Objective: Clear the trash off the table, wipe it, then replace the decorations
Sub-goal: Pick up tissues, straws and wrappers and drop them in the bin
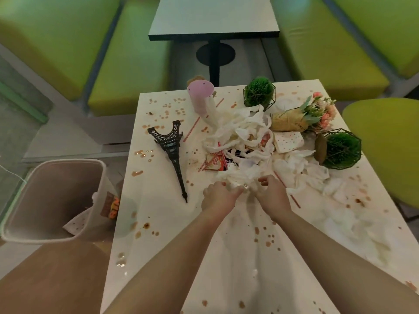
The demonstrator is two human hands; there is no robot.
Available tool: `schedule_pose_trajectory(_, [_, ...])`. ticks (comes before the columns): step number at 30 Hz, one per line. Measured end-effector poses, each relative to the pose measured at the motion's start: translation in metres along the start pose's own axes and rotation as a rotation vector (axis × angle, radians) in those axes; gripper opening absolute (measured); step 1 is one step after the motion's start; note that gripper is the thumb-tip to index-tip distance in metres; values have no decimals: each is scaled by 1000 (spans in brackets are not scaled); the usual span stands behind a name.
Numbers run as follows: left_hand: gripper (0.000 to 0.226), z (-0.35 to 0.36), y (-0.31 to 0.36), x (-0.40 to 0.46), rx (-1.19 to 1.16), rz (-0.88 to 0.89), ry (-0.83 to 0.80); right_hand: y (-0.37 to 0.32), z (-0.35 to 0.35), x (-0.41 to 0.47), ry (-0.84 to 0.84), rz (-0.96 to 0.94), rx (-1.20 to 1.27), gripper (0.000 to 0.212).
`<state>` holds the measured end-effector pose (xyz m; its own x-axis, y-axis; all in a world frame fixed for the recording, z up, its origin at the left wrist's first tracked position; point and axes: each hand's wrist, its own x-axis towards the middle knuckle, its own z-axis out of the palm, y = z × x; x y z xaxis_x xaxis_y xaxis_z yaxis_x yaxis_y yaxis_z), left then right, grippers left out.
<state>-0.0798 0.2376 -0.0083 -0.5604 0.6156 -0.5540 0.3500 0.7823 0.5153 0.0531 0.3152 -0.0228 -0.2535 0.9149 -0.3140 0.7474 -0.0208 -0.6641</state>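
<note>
A white table (172, 257) is spattered with brown stains. A heap of crumpled white napkins (247, 132) and wrappers covers its middle. My left hand (218, 196) and my right hand (271, 193) are both closed on a wad of white napkins (240, 180) at the near edge of the heap. An orange snack packet (214, 163) lies just beyond my hands. A black Eiffel Tower model (172, 150) lies on its side to the left. A pink cup (200, 96) stands at the far edge. Two green plant balls in wire frames (259, 91) (342, 149) and a flower bouquet (303, 114) sit at the right.
A beige trash bin (52, 200) stands on the floor left of the table, with some trash inside. Red straws (191, 129) lie among the mess. More napkins (353, 227) lie at the near right. Green benches (127, 64), a second table (213, 17) and a green chair (390, 150) surround the table.
</note>
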Motion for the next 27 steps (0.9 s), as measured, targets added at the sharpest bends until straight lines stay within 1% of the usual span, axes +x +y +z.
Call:
schedule_pose_trajectory(3, [86, 14, 11, 7, 10, -45, 84, 10, -1, 5, -22, -1, 1, 32])
schedule_pose_trajectory(6, [80, 21, 20, 10, 51, -56, 117, 14, -5, 9, -34, -4, 6, 24])
schedule_pose_trajectory(9, [75, 23, 23, 6, 36, -40, 130, 14, -9, 12, -34, -41, 91, 18])
schedule_pose_trajectory(12, [71, 22, 24, 3, -22, -31, 116, 13, -12, 15, 28, -86, 108, 26])
schedule_pose_trajectory(14, [73, 20, 24, 3, -69, -32, 111, 7, -15, 16, 64, -30, 147, 29])
schedule_pose_trajectory(17, [73, 14, 25, 0, -153, -27, 139, -8, -25, 14, 93, 46, 296, 33])
schedule_pose_trajectory(19, [72, 9, 23, -3, -219, -16, 159, -18, -31, 10, 80, 84, 388, 38])
schedule_pose_trajectory(20, [72, 4, 21, -5, -262, -10, 166, -23, -32, 7, 61, 106, 437, 38])
schedule_pose_trajectory(23, [69, -12, 11, -11, -372, 6, 176, -37, -29, 3, 18, 140, 578, 32])
schedule_pose_trajectory(27, [69, -36, -9, -18, -463, 43, 240, -59, -20, -8, 11, 100, 627, 11])
